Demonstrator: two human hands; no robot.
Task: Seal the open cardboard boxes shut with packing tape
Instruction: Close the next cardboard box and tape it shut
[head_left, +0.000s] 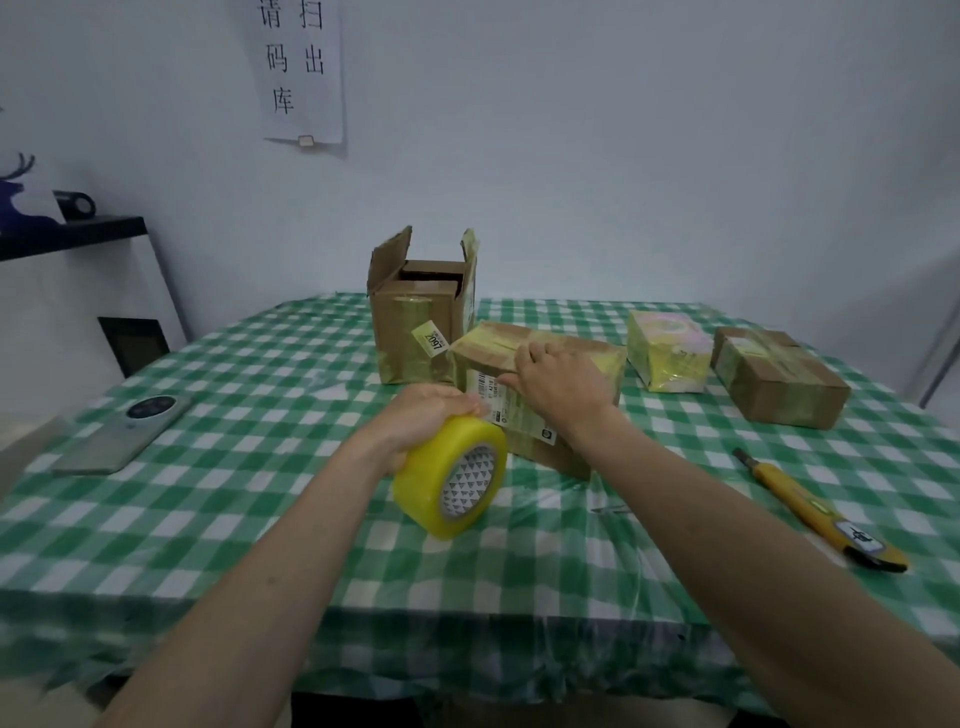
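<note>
Yellow packing tape, a fat roll with a white patterned core, sits in the left hand, whose fingers curl over the top of the roll and grip it just above the green-and-white checked tablecloth. The roll is tilted, its core facing right and toward the camera. Just beyond it lies a flat cardboard box, wrapped in yellowish tape and carrying a white shipping label on its near side. The right hand rests on top of this box with its fingers spread fairly straight and pressing down, the thumb against the near upper edge; it holds nothing. The tape roll is just beside the box's near-left corner; whether a strip runs from the roll to the box cannot be made out.

Behind this box stands a taller cardboard box with its top flaps upright and open, old tape on its front and a small yellow sticker near its lower right corner. To the right, well apart from the hands, are a small parcel wrapped in yellow tape and a closed brown box with tape across its top. A yellow utility knife lies on the cloth near the right forearm, its tip pointing away. A grey phone lies face down near the table's left edge. A paper sign with printed characters hangs on the white wall
</note>
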